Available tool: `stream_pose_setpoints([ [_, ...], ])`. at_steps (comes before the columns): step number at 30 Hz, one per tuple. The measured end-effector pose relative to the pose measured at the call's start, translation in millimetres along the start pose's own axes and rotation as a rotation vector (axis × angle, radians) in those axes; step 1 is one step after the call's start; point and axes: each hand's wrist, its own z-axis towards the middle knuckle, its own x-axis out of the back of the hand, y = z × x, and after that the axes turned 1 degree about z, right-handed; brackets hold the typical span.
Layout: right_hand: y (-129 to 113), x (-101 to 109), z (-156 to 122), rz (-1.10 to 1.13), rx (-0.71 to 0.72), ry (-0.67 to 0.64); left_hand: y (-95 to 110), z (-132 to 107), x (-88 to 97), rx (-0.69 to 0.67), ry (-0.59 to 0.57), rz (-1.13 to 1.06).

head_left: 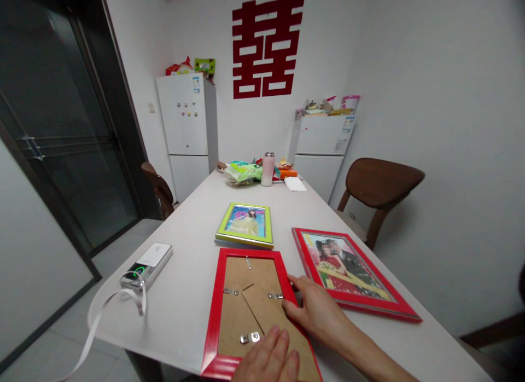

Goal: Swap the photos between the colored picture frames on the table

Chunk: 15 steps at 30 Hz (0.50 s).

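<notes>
Seen from the head camera, a red picture frame lies back-up at the near end of the tabletop — right hand gripping its right rim, left hand resting on it with fingers extended, ungrasping — before a green frame.

Bare hands; the slim right forearm bare to view's edge.

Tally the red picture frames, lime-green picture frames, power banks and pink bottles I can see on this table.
Red picture frames: 2
Lime-green picture frame: 1
Power bank: 1
Pink bottle: 1
Total: 5
</notes>
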Motion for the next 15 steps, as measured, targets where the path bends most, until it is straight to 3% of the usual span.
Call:
stream_pose_setpoints([
  [7,-11,6,5,-0.125,0.052,-0.049,-14,-2,12.0,0.022,-0.144,-0.203],
  [12,-19,1,12,-0.203,0.068,-0.131,-42,-19,19.4,0.551,-0.279,-0.241],
  [15,-18,-1,17,-0.244,0.063,-0.122,-48,-28,17.8,0.671,-0.285,-0.299],
])
